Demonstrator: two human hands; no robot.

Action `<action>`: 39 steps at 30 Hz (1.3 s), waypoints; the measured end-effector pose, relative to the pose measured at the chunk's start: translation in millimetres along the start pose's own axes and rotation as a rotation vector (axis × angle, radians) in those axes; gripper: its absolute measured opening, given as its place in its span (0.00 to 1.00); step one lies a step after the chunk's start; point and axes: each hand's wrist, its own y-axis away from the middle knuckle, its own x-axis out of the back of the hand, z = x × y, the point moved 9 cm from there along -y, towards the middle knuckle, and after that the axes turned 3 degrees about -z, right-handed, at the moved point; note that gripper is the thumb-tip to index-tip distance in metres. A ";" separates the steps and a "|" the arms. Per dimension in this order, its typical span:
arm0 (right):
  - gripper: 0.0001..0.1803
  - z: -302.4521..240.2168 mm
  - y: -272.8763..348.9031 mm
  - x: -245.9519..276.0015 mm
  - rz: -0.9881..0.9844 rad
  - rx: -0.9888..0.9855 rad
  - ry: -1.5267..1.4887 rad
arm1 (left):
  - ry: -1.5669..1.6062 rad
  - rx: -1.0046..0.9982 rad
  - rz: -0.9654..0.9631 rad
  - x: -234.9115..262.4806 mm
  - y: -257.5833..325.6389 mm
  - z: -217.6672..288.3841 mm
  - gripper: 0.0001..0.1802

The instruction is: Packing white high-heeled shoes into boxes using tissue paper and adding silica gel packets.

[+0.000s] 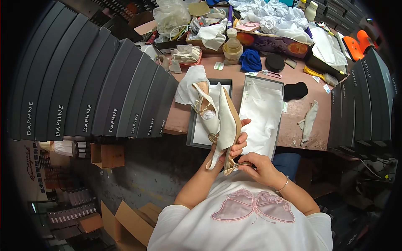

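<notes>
Head cam view looking down at my hands, pretty much dead center of the frame. My left hand (pixel 235 144) is wrapped around a white slingback shoe (pixel 228 125), fingers curled over its edge, holding it up on its side so the tan sole edge faces right. My right hand (pixel 256 164) is just below and to the right of it, pinching the thin gold strap (pixel 234 166) at the shoe's heel end between my fingertips. So both hands are closed on the same shoe, nothing loose.

Right above it, a second white shoe (pixel 205 106) of the same kind lies in an open shoe box (pixel 193 134) lined with white tissue, and a white cloth bag (pixel 188 83) is bunched at the box's top left corner. Just to the right sits the other box half (pixel 276 81), also with white paper in it. Both rest on a pinkish worn table (pixel 301 113).

Further out: a black pad (pixel 295 90) and a little white pouch (pixel 310 121) at center right, a blue cloth (pixel 251 60) and a plastic bottle (pixel 232 46) toward top center, heaps of white tissue at the top. A fan of dark grey shoe boxes (pixel 83 92) fills the upper left, and more stack up on the right edge (pixel 368 96). Cardboard boxes (pixel 125 217) sit at the lower left on the floor.
</notes>
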 end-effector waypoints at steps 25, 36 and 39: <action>0.08 -7.4 -4.4 37.0 0.144 0.085 -0.174 | -0.092 -0.224 0.358 17.7 23.3 -13.8 0.52; 0.13 25.8 26.6 130.4 0.316 0.001 0.104 | -0.360 -0.100 0.606 20.8 11.1 -31.2 0.29; 0.13 93.2 51.5 240.9 0.781 -0.228 0.398 | -0.410 -0.159 0.744 36.5 4.8 -22.2 0.30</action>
